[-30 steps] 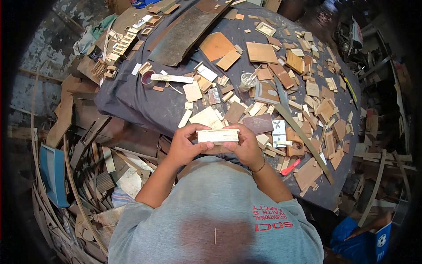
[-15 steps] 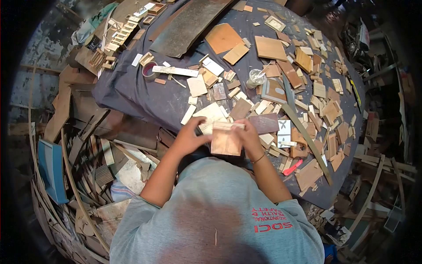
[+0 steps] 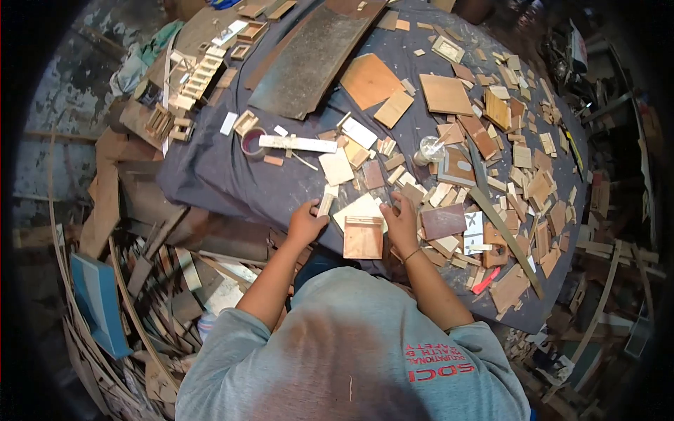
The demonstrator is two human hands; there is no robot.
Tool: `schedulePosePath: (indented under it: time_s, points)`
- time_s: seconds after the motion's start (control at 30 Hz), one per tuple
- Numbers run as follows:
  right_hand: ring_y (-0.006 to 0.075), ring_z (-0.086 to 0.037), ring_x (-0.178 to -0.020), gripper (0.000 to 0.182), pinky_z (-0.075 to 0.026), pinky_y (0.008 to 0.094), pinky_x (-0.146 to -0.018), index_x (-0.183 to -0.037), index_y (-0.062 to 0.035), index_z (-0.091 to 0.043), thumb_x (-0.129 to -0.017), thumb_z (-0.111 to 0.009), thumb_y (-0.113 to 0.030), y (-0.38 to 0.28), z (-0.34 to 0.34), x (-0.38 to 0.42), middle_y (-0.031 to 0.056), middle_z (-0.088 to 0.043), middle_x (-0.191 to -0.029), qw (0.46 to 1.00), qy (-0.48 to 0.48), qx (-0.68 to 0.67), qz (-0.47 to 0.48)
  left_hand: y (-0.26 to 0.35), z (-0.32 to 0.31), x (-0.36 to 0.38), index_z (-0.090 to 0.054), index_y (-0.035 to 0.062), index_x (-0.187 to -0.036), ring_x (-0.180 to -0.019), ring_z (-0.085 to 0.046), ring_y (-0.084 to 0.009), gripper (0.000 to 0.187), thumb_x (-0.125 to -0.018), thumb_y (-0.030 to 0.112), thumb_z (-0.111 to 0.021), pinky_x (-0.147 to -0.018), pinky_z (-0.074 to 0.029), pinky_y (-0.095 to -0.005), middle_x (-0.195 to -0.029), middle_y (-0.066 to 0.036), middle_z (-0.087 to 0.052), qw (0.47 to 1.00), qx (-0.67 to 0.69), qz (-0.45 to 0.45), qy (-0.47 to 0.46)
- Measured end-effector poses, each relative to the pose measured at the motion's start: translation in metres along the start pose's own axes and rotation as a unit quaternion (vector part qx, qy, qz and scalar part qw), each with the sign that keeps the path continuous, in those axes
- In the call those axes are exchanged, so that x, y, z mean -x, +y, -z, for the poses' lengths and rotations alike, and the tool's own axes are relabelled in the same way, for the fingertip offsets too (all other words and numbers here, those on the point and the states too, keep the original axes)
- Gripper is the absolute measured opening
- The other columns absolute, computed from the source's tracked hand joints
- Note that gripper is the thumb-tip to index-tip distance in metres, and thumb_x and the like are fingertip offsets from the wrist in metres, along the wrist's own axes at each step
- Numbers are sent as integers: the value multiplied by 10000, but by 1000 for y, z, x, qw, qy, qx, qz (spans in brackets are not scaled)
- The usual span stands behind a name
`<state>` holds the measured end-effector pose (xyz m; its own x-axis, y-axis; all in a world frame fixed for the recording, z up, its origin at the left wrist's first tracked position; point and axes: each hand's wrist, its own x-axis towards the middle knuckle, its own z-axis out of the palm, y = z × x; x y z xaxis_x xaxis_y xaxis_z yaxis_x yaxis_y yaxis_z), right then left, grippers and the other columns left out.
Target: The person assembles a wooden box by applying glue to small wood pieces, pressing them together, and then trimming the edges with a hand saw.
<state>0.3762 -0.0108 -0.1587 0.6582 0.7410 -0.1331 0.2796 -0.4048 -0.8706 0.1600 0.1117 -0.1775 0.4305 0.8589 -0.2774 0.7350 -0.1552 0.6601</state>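
A small square wooden piece with a raised strip along its far edge [image 3: 363,241] lies at the table's near edge, partly over a pale board [image 3: 359,208]. To its left, my left hand [image 3: 307,223] has thumb and fingers around the near end of a short pale wooden block [image 3: 327,201]. My right hand [image 3: 400,223] rests to the right of the square piece, beside the pale board, fingers apart and holding nothing.
Many wood offcuts [image 3: 521,156] spread over the dark cloth [image 3: 225,179]. A tape roll [image 3: 253,142] lies at left, with a white-smeared stick [image 3: 298,144] beside it. A clear cup [image 3: 430,150], a saw [image 3: 495,245] and a large dark board [image 3: 309,67] are also there.
The square piece has gone from between my hands down onto the table edge. My right hand has let go of it, and my left hand has closed on the pale block.
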Motion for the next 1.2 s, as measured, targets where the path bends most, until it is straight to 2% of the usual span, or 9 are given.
schedulePosePath:
  time_s: [0.1,0.13,0.23,0.33,0.6,0.87,1.0,1.07,1.2]
  points:
    - [251,-572,-939,311,-446,345,-826,-1080,-1,-616,-843,-650,-200,0,-2,-11,127,-616,-1005,997,3,-35,65,12,36,-10,-542,-49,-1201,-865,-651,-209,357,-877,95,-493,-767,-535,-295,-1047,-145,-649,852,460,166,-189]
    - [251,-572,-939,311,-446,345,-826,-1080,-1,-616,-843,-650,-200,-10,-2,-12,127,-616,-1005,997,10,-35,65,22,51,-11,-542,-49,-1201,-865,-651,-209,357,-877,95,-493,-767,-535,-295,-1047,-145,-649,853,457,161,-194]
    - [127,-581,-912,290,-450,259,-765,-1130,-30,-621,-873,-629,-163,-55,0,-12,58,-645,-1013,978,-132,-162,22,38,84,-20,-428,-60,-1291,-927,-655,-292,419,-898,83,-444,-798,-561,-377,-1129,-199,-612,698,632,125,-314]
    - [126,-584,-921,301,-447,261,-780,-1144,-41,-619,-864,-636,-149,-99,-5,-12,54,-643,-1022,958,-146,-240,47,60,104,-33,-430,-57,-1285,-929,-655,-294,411,-898,84,-443,-808,-559,-386,-1132,-207,-606,668,645,98,-359]
    - [103,-512,-932,515,-409,247,-784,-1255,-69,-549,-783,-725,-178,-159,-2,-25,29,-587,-1090,964,-138,-215,78,99,121,-58,-455,-56,-1252,-900,-666,-274,387,-905,116,-453,-788,-572,-396,-1069,-197,-620,658,584,72,-470]
    - [114,-558,-775,233,-448,252,-735,-1026,-2,-631,-860,-654,-165,-141,2,-52,17,-623,-844,952,-82,-294,20,87,104,-80,-516,-20,-1171,-904,-660,-243,334,-962,239,-508,-737,-567,-367,-981,-151,-648,616,572,70,-538]
    - [145,-581,-862,204,-459,281,-792,-1010,15,-634,-891,-592,-145,-75,29,-97,66,-640,-916,921,350,-167,43,95,97,-79,-533,-17,-1164,-905,-649,-201,315,-954,217,-520,-758,-538,-340,-989,-126,-650,614,610,73,-495]
    - [157,-579,-863,258,-453,299,-812,-1009,38,-626,-882,-607,-186,-25,50,-121,92,-640,-946,903,424,-68,22,84,88,-79,-516,-18,-1188,-861,-650,-211,347,-950,233,-512,-752,-542,-366,-982,-107,-639,645,622,71,-437]
    - [170,-581,-855,319,-444,299,-819,-985,50,-628,-878,-620,-250,6,86,-145,95,-645,-927,956,278,-74,-62,77,84,-66,-512,-29,-1198,-825,-639,-195,371,-937,233,-530,-744,-537,-344,-981,-91,-629,650,638,99,-401]
